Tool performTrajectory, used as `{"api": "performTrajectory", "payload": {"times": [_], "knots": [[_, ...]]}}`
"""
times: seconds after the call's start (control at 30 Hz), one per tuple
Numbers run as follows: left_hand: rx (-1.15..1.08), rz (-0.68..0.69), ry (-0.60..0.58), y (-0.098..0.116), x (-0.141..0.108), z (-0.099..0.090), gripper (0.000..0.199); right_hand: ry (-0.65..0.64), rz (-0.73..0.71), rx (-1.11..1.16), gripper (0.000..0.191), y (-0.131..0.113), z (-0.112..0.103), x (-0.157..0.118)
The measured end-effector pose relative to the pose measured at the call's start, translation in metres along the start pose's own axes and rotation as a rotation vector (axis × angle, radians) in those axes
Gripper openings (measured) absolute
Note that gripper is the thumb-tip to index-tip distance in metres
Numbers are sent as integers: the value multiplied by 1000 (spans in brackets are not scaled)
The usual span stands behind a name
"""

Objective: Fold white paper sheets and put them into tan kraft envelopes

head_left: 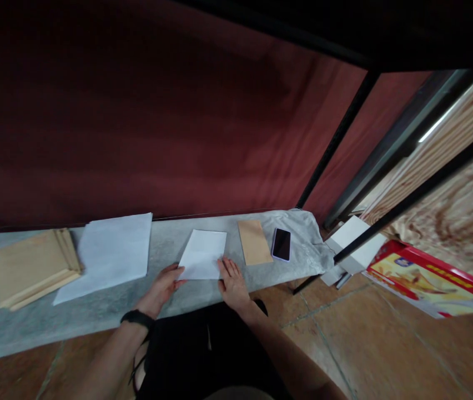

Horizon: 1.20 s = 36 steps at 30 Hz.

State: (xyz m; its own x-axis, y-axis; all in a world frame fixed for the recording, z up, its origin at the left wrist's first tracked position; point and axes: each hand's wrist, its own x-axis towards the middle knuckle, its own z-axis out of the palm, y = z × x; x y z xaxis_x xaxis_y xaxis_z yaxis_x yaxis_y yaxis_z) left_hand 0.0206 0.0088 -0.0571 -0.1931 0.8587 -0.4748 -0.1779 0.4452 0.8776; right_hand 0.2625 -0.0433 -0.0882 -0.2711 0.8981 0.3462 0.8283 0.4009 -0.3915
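Observation:
A folded sheet of white paper [203, 253] lies on the narrow grey-covered table in front of me. My left hand [167, 283] pinches its lower left corner between thumb and fingers. Across its lower right edge my right hand [233, 282] rests with fingers stretched out flat. Just to the right of the paper is a brown envelope [255, 242]. Further left lies a stack of larger white sheets [115, 253], partly covered by a pile of brown envelopes [32, 266].
A phone [281, 244] lies on the table cover [303, 222] near its right end. Black metal posts [340, 139] rise there. White boxes [355, 239] and a red and yellow carton [432, 280] stand beyond. A dark red cloth [136, 122] hangs behind the table.

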Motion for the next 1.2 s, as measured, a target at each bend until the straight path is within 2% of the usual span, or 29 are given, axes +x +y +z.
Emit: {"api": "performTrajectory", "payload": {"times": [0.23, 0.37, 0.43, 0.5, 0.53, 0.6, 0.7, 0.77, 0.87, 1.03, 1.13, 1.2], "knots": [[-6, 24, -20, -20, -32, 11, 21, -76, -53, 43, 55, 7, -2, 4], [112, 113, 76, -20, -38, 8, 21, -128, -80, 26, 51, 12, -2, -2], [294, 291, 143, -17, -37, 9, 25, -149, -85, 16, 50, 12, -3, -5], [607, 568, 143, -17, -35, 19, 32, -158, -80, 11, 50, 11, -3, -6], [789, 702, 103, -17, -33, 27, 37, -158, -78, 8, 50, 10, -3, -7], [1052, 814, -38, -20, -29, 48, 46, -156, -78, 1, 51, 9, -4, -7], [1276, 785, -246, -22, -17, 75, 51, -144, -82, -19, 53, 8, -3, -7], [1306, 745, -319, -20, -5, 82, 51, -136, -87, -22, 53, 8, -2, -7], [1262, 752, -309, -13, 15, 75, 51, -134, -91, -9, 52, 10, -1, -7], [1176, 786, -168, -8, 39, 40, 54, -130, -81, 9, 52, 11, 1, -8], [1126, 728, -176, -11, 38, 19, 53, -120, -87, 27, 52, 11, 1, -9], [1086, 677, -215, -14, 28, 4, 52, -107, -90, 30, 51, 11, 1, -10]]}}
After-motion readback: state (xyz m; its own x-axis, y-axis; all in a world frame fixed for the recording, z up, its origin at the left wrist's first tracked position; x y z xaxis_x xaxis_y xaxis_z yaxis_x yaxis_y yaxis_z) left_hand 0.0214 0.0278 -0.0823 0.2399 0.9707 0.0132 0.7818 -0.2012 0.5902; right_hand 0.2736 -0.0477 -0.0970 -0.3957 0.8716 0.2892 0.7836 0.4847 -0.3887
